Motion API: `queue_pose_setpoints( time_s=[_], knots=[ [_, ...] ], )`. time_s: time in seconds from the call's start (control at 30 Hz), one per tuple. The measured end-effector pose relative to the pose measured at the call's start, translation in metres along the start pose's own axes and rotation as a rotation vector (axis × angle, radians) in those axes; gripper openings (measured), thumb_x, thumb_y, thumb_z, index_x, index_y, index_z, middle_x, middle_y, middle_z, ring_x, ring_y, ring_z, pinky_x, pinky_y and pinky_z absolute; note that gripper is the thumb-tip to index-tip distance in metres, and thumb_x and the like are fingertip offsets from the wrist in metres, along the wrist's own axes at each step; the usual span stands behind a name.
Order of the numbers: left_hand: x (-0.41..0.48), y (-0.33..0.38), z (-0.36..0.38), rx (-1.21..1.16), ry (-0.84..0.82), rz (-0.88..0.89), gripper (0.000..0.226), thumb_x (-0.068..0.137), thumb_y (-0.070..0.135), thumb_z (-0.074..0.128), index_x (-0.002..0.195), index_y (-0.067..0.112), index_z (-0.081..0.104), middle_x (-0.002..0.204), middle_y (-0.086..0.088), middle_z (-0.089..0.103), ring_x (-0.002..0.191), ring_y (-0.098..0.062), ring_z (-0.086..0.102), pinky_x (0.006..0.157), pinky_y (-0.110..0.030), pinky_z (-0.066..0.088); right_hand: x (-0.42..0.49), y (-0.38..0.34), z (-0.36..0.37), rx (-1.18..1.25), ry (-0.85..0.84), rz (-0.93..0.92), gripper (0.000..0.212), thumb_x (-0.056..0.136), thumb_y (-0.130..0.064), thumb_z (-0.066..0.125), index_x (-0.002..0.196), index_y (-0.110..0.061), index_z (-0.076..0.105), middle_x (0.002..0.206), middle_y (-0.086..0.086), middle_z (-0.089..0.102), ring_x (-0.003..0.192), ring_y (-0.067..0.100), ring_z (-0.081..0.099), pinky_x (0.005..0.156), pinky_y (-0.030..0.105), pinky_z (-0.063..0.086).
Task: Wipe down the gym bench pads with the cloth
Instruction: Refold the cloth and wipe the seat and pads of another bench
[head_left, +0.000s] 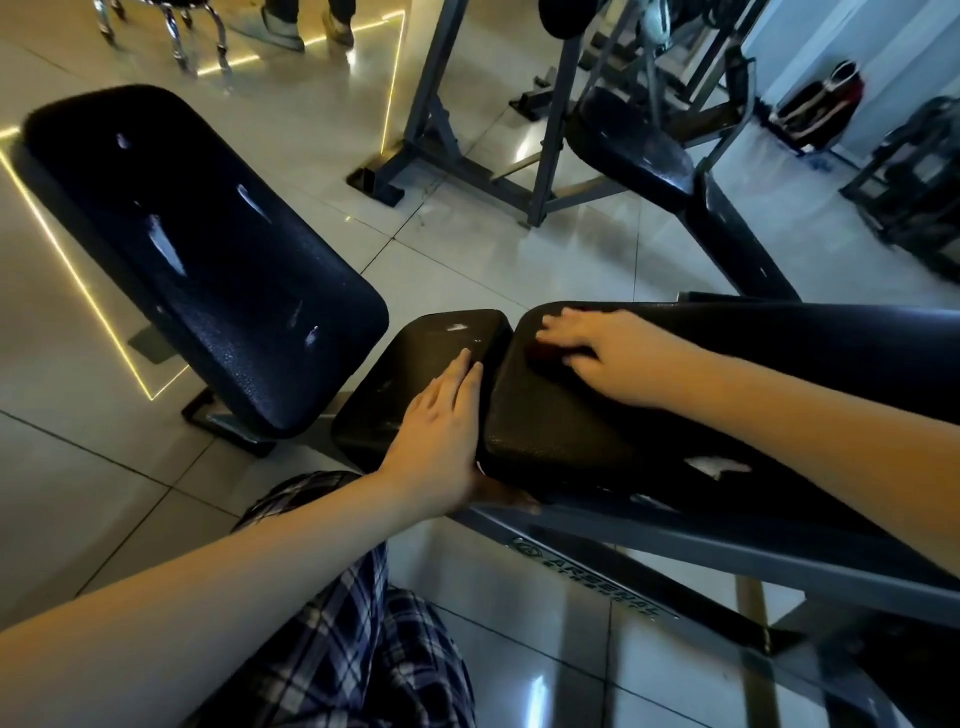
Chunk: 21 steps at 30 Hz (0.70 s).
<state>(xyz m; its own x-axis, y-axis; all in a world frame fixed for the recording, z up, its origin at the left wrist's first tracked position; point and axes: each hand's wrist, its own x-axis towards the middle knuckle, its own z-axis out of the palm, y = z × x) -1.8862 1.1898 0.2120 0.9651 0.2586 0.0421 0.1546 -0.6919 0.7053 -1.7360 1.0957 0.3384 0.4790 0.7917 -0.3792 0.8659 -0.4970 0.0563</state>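
From the head camera, a person bent over a black gym bench with both bare arms stretched across it. The right hand (597, 358) lay on the long back pad (571, 426) close to its end edge, fingers spread and flat, pressing a dark cloth (548, 359) onto the vinyl (the cloth was mostly covered by the hand, showing only as a dull reddish-black bunch beside the thumb). The left hand (441, 426) rested flat on the smaller seat pad (415, 353), fingers straight and close together, holding nothing, along the edge where the two pads met. A white worn patch (717, 465) marked the near edge of the back pad, and the grey bench frame (587, 577) beneath it carried lettering reading "ARSENAL". The person's plaid trousers (363, 623) filled the bottom of the frame beside the left forearm. To the left, just apart from the seat pad, stood a second bench pad (208, 249), broad and blue-black with pale scuffs. A third bench (628, 150) and a grey steel rack (467, 104) stood beyond on the glossy tiled floor (493, 249). Another person's shoes (291, 31) were visible at the top edge.
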Motion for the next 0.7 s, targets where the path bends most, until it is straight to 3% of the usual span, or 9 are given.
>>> queue_pose_setpoints(
  time_s=[0.13,0.3,0.4,0.53,0.6,0.7],
  knots=[
    [-0.001,-0.001,-0.002,-0.021,-0.009,0.002,0.142,0.053,0.072,0.074,0.154,0.008,-0.004,0.162,-0.006,-0.014,0.149,-0.019,-0.004,0.114,-0.024,-0.006,0.040,0.005,0.000,-0.002,0.073,0.075,0.044,0.097,-0.010,0.042,0.141,-0.017,0.043,0.149,0.004,0.040,0.137,0.021,0.035,0.114,0.034,0.023],
    [-0.002,0.000,-0.002,0.014,-0.032,0.007,0.143,0.053,0.077,0.068,0.153,0.008,-0.006,0.162,-0.007,-0.013,0.149,-0.022,-0.002,0.116,-0.028,-0.003,0.007,0.008,-0.002,0.060,-0.004,-0.034,0.046,0.097,-0.012,0.045,0.140,-0.026,0.042,0.151,-0.009,0.033,0.143,0.009,0.020,0.116,0.029,0.009],
    [0.000,-0.002,0.000,0.023,-0.021,-0.001,0.146,0.049,0.081,0.068,0.153,0.010,-0.006,0.162,-0.005,-0.013,0.149,-0.020,-0.002,0.118,-0.032,0.000,-0.044,0.012,-0.009,0.075,-0.090,-0.163,0.047,0.097,-0.015,0.048,0.136,-0.039,0.040,0.147,-0.026,0.027,0.138,-0.009,0.010,0.114,0.020,0.002],
    [0.003,-0.005,0.006,0.041,0.017,0.009,0.146,0.049,0.083,0.068,0.153,0.011,-0.005,0.162,-0.004,-0.011,0.149,-0.020,-0.001,0.117,-0.031,0.000,-0.094,0.019,-0.019,0.153,-0.178,-0.236,0.050,0.095,-0.019,0.051,0.125,-0.056,0.035,0.135,-0.044,0.024,0.129,-0.028,0.003,0.099,-0.006,-0.004],
    [0.003,-0.005,0.006,0.051,0.021,0.009,0.146,0.048,0.084,0.067,0.153,0.011,-0.003,0.162,-0.004,-0.009,0.149,-0.020,0.000,0.117,-0.031,0.000,-0.093,0.017,-0.018,0.159,-0.163,-0.247,0.049,0.095,-0.018,0.051,0.127,-0.054,0.037,0.138,-0.040,0.028,0.129,-0.027,0.005,0.097,-0.008,-0.003],
    [0.005,-0.005,0.008,0.072,0.012,0.004,0.152,0.041,0.096,0.054,0.154,0.008,0.003,0.162,-0.006,-0.004,0.149,-0.020,0.001,0.119,-0.036,0.004,-0.065,-0.002,-0.003,0.084,-0.111,-0.273,0.047,0.096,-0.018,0.049,0.136,-0.041,0.039,0.146,-0.026,0.031,0.135,-0.016,0.010,0.106,0.003,-0.002]
  ],
)
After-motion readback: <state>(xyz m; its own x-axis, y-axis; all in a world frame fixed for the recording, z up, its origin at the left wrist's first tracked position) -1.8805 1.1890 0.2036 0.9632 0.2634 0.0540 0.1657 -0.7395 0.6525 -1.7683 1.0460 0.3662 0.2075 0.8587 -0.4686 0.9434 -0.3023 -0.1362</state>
